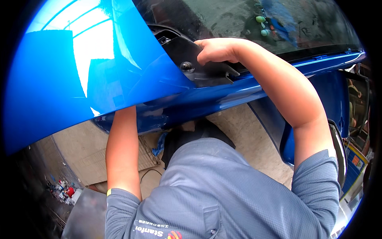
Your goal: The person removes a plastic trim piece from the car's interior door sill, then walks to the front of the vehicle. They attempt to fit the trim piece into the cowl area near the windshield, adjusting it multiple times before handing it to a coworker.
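Observation:
A blue car's raised hood panel (131, 79) spans the left side and hides my left hand; only my left forearm (122, 155) shows, passing up beneath the hood's edge. At the base of the windshield, my right hand (217, 50) is closed on a black plastic cowl panel (191, 53), thumb and index finger against its edge. Its other fingers are mostly out of sight. Just left of the thumb, a round metallic fitting (186, 67) sits in the panel. The blue fender (191, 105) runs below both arms.
The dusty windshield (238, 24) lies beyond my right hand. To the right, a blue car door (330, 99) stands ajar. Concrete floor (234, 123) shows below the fender, with a thin cable (150, 171) on it. Red and white clutter (65, 191) lies at the lower left.

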The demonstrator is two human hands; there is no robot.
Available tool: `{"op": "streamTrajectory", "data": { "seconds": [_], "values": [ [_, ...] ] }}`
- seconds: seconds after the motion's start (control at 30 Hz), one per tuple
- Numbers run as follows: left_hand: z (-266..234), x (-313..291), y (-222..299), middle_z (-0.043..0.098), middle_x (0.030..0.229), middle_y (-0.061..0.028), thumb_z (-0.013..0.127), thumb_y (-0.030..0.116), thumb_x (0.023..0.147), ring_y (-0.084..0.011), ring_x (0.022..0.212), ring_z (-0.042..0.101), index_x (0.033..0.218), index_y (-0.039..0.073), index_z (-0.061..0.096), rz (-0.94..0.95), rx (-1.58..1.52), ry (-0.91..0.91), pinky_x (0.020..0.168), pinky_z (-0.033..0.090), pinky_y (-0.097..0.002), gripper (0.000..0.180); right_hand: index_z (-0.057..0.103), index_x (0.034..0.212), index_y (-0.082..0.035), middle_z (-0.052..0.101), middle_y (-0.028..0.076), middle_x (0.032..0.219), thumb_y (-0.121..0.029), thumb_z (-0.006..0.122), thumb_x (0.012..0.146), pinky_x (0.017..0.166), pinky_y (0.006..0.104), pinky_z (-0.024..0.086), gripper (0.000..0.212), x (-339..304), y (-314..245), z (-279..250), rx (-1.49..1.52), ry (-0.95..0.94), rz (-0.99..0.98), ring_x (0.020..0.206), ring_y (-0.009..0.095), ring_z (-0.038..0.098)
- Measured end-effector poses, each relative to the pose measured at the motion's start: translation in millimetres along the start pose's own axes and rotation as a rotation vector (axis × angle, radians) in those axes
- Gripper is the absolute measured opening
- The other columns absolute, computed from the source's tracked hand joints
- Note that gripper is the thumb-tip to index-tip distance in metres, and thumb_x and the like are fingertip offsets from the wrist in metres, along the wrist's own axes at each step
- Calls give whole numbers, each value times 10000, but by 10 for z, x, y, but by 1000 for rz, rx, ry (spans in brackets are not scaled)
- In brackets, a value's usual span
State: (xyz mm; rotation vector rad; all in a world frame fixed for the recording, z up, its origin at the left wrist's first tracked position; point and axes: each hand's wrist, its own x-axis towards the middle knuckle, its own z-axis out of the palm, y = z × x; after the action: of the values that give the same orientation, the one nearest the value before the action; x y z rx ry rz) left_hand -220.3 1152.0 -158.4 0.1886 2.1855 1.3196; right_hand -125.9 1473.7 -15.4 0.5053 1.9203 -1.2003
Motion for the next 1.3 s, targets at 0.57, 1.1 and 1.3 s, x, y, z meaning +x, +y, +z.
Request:
{"op": "streamTrajectory", "data": {
  "seconds": [0.57, 1.1, 1.3],
  "values": [
    [257, -259, -403, 573, 1332, -143, 473, 237, 1045, -265, 1190, 550, 1384, 47, 493, -19, 92, -124, 996, 473, -363, 388, 493, 1393, -55, 486, 180, 1394, -219, 740, 726, 1096, 443, 325, 730, 171, -4, -150, 47, -311, 23, 1289, 312, 433],
    [291, -283, -189, 574, 1336, -143, 487, 229, 1032, -266, 1198, 548, 1379, 41, 498, 30, 270, -73, 1005, 465, -372, 394, 511, 1334, -24, 605, 157, 1219, -215, 767, 703, 1014, 396, 438, 707, 313, 175, -150, 111, -351, -32, 1123, 281, 554],
    [245, -247, -207, 574, 1338, -145, 496, 233, 1025, -274, 1201, 546, 1374, 45, 506, 25, 243, -52, 1009, 461, -378, 396, 497, 1364, -36, 599, 156, 1241, -217, 771, 715, 1027, 386, 425, 727, 266, 88, -163, 163, -384, -19, 1146, 272, 543]
  ]
}}
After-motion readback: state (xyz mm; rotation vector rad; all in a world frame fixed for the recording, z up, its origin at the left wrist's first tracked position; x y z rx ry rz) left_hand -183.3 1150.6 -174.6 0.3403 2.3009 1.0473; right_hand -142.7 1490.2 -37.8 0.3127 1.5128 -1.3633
